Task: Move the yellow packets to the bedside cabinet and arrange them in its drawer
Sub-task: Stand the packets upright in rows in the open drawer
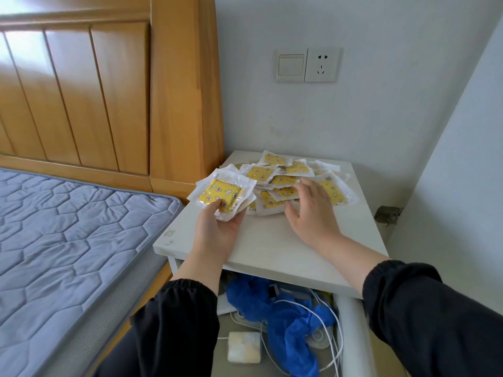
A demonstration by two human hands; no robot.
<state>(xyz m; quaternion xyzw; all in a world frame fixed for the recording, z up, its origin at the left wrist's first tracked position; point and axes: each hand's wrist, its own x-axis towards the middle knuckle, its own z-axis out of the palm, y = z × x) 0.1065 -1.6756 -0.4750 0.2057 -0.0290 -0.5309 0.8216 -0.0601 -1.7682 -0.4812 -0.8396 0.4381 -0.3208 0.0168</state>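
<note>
A heap of yellow packets (288, 180) in clear wrappers lies on the top of the white bedside cabinet (272, 240), toward its back. My left hand (217, 227) grips a small stack of yellow packets (221, 194) above the cabinet's left edge, thumb on top. My right hand (313, 210) rests on the near side of the heap with its fingers spread and slightly bent. Below the cabinet top the drawer (351, 322) stands pulled out.
The open drawer holds a blue plastic bag (285, 322), white cables (326, 336) and a white charger block (243, 346). A bed with a grey quilted mattress (68, 240) and wooden headboard (109, 91) stands left. A wall socket (322, 65) sits above the cabinet.
</note>
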